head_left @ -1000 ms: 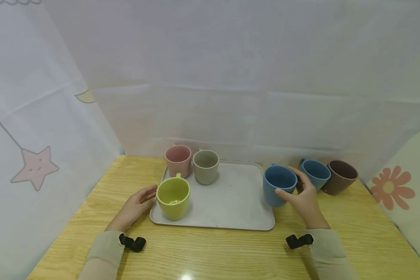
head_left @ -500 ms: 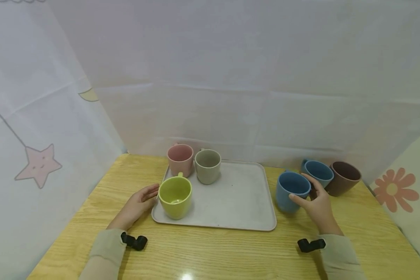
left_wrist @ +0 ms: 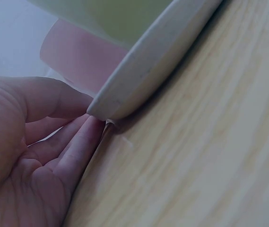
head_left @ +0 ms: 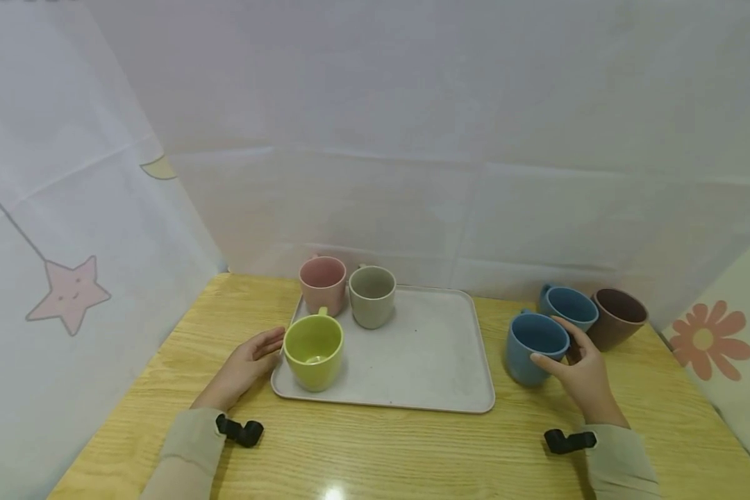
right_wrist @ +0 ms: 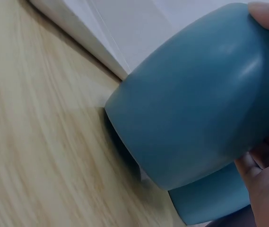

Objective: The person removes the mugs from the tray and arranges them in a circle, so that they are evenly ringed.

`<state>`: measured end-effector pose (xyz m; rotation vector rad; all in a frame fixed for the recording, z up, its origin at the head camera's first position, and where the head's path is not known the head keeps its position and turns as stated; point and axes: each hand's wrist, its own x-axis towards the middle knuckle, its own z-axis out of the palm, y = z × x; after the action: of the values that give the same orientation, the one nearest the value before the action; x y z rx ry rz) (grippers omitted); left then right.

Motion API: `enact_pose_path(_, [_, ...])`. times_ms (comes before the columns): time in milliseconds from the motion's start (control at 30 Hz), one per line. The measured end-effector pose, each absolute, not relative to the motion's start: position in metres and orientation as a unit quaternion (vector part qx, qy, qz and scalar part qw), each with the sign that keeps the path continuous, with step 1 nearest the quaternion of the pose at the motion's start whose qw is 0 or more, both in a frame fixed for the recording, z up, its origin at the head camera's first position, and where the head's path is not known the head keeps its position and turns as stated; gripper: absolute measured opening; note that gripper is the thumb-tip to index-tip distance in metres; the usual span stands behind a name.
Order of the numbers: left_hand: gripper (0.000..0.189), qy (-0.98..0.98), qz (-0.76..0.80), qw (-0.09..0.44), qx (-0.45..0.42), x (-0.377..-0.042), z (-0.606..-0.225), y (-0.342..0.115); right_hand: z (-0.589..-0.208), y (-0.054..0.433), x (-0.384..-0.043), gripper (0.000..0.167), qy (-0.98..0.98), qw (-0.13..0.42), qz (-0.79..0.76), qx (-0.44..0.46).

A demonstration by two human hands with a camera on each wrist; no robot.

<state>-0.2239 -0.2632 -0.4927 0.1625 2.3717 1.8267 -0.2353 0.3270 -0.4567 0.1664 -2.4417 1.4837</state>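
My right hand (head_left: 578, 371) grips a blue mug (head_left: 528, 361) by its side, thumb at the near rim and fingers round the far side. The mug is close over the table, just right of the tray; in the right wrist view a dark shadow lies under its base. My left hand (head_left: 244, 368) holds the left edge of the light grey tray (head_left: 431, 406), its fingertips (left_wrist: 80, 101) right at the rim in the left wrist view. On the tray are a yellow-green mug (head_left: 315, 371) near that hand, a pink mug (head_left: 322, 298) and a grey mug (head_left: 373, 309) behind.
A second blue mug (head_left: 569, 305) and a brown mug (head_left: 615, 326) stand side by side at the back right, beyond my right hand. The wooden table (head_left: 375, 458) meets a hanging white cloth (head_left: 412, 139) at the back and sides.
My right hand has carried the blue mug from over the tray's right edge to the right and down, close to the table beside it. The left hand stays at the tray's edge.
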Motion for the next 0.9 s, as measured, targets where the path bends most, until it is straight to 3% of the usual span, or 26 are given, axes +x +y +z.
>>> enact_pose_path(333, [0.061, 0.788, 0.609, 0.071, 0.058, -0.224, -0.492, -0.262, -0.459, 0.342, -0.234, 0.075, -0.840, 0.128, 0.522, 0.071])
enact_pose_path(900, [0.061, 0.794, 0.602, 0.071, 0.058, -0.223, -0.491, -0.264, -0.456, 0.374, -0.234, 0.078, -0.823, 0.036, 0.554, 0.119])
